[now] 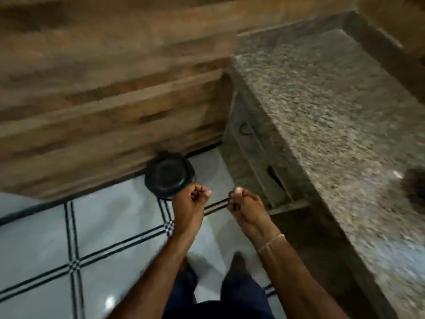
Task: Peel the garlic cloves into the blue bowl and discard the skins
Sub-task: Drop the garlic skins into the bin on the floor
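While the person stands over the black bin (169,178) on the tiled floor (103,226), left grip (192,195) and right grip (243,201) are both curled tight near its rim; contents cannot be told. Neither bowl nor garlic shows. Judged step: discarding skins. Next move calls for opening both directly over the bin.

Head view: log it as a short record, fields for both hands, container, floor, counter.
left hand: fingers curled, contents not visible
right hand: fingers curled, contents not visible
floor: pale tiles, dark stripes
black round container: on floor, against wooden wall, just beyond left hand
counter: speckled stone, at right
blue bowl: not in view
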The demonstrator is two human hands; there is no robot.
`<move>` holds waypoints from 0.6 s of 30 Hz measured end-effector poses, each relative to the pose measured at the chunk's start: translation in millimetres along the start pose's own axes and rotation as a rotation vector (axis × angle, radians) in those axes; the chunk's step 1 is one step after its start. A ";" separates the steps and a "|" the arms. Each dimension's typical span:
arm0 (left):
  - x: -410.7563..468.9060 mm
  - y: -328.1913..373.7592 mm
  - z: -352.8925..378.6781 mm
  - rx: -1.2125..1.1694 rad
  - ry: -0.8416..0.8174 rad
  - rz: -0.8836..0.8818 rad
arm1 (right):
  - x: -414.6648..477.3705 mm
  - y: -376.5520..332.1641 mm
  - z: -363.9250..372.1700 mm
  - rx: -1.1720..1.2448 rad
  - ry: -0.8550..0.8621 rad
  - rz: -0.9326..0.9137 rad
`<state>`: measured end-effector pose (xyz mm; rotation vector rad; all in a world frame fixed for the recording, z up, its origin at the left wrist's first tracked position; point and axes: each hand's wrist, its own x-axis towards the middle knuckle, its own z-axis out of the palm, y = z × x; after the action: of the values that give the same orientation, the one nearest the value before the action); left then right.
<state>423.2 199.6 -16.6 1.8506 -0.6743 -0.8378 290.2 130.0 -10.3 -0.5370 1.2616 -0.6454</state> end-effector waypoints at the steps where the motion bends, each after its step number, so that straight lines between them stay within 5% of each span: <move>1: 8.8 -4.4 -20.9 0.001 0.038 -0.018 | 5.3 4.7 21.9 -0.025 -0.022 0.020; 10: 69.7 -45.8 -141.4 0.069 0.271 -0.167 | 71.5 44.1 154.1 -0.207 -0.123 0.205; 18: 164.9 -147.7 -125.5 -0.031 0.250 -0.490 | 183.5 107.5 197.4 -0.242 -0.053 0.427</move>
<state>635.9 200.8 -156.2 2.0806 -0.0457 -0.8936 530.1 80.9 -166.0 -0.4580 1.3584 -0.1209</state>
